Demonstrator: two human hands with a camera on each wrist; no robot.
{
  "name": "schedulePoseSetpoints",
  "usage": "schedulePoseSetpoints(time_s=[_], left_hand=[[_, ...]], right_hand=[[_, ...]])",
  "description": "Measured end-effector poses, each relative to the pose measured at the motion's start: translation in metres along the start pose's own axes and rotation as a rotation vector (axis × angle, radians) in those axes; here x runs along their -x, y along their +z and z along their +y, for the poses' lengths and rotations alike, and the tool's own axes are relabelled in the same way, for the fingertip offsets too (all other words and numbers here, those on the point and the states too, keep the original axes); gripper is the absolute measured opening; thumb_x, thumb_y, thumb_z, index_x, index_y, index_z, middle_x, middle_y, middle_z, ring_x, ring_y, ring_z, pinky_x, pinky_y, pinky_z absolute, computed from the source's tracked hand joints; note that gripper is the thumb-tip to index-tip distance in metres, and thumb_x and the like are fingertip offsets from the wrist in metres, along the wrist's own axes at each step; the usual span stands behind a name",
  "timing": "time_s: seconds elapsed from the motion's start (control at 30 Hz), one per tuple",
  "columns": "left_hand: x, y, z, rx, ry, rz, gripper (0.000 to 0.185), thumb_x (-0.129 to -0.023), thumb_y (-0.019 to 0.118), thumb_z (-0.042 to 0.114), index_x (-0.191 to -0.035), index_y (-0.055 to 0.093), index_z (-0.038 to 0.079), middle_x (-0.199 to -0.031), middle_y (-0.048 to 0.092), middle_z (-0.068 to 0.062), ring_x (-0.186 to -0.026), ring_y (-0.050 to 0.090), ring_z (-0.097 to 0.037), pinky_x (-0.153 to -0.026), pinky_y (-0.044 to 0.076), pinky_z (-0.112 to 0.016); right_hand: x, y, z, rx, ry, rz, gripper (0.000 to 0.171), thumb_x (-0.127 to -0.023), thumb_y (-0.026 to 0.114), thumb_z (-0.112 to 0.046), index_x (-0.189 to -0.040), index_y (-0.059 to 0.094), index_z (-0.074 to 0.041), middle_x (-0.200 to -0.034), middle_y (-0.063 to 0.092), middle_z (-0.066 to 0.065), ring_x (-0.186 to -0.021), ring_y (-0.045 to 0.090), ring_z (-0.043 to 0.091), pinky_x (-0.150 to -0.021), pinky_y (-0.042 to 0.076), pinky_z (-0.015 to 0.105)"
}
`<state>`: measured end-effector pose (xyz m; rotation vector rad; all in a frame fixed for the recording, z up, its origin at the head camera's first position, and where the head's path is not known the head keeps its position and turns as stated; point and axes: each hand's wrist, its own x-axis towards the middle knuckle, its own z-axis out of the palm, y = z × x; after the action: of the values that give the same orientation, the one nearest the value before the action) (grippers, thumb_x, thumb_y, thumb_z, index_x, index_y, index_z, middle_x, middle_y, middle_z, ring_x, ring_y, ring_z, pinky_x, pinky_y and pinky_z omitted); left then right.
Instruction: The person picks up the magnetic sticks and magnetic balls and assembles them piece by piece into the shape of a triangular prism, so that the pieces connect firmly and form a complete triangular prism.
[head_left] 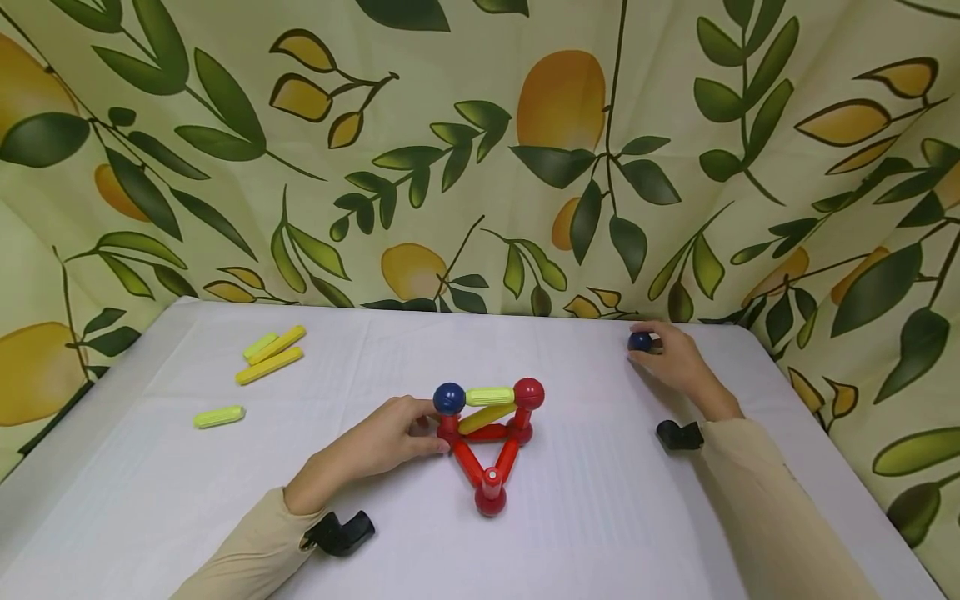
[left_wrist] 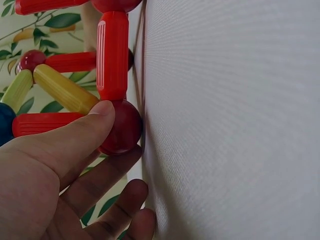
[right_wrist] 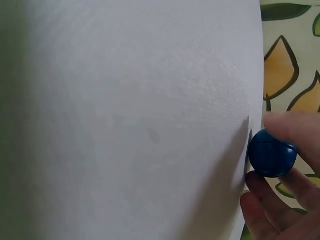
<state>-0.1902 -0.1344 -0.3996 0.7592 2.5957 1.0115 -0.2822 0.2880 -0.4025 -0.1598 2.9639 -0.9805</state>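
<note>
A magnetic ball-and-stick frame stands on the table: red sticks point(head_left: 468, 463) join red balls in a triangle lying flat. Short uprights rise from its corners, and two of them carry a blue ball point(head_left: 449, 398) and a red ball point(head_left: 528, 392). A light green stick point(head_left: 490, 397) bridges these two, with a yellow stick point(head_left: 486, 418) slanting below it. My left hand point(head_left: 390, 435) pinches the base's left corner ball point(left_wrist: 124, 129) between thumb and fingers. Far to the right, my right hand point(head_left: 675, 360) holds a loose blue ball point(right_wrist: 272, 154) at the tabletop.
Two yellow sticks point(head_left: 270, 365) and a light green stick point(head_left: 259, 346) lie together at the back left. Another light green stick point(head_left: 219, 417) lies nearer. A patterned curtain point(head_left: 450, 167) hangs behind the white-covered table point(head_left: 600, 517).
</note>
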Motion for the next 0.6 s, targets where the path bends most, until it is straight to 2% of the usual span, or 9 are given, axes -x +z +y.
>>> schedulePoseSetpoints(time_s=[0.2, 0.6], left_hand=[[0.0, 0.0, 0.0, -0.002, 0.001, 0.001, 0.026, -0.087, 0.076, 0.021, -0.11, 0.071, 0.011, -0.095, 0.07, 0.002, -0.087, 0.055, -0.014, -0.077, 0.047, -0.028], [0.0, 0.0, 0.0, 0.003, 0.012, 0.001, 0.025, -0.087, 0.076, 0.021, -0.109, 0.071, 0.012, -0.093, 0.069, 0.003, -0.085, 0.055, -0.013, -0.075, 0.046, -0.026]], right_hand=[[0.003, 0.002, -0.002, 0.034, -0.044, 0.034, 0.039, -0.093, 0.064, -0.008, -0.129, 0.055, 0.005, -0.137, 0.049, 0.033, -0.115, 0.055, 0.048, -0.097, 0.047, 0.058], [0.021, -0.001, -0.016, 0.004, -0.099, 0.077, 0.041, -0.092, 0.07, -0.011, -0.128, 0.058, 0.002, -0.131, 0.056, 0.029, -0.109, 0.062, 0.046, -0.083, 0.054, 0.049]])
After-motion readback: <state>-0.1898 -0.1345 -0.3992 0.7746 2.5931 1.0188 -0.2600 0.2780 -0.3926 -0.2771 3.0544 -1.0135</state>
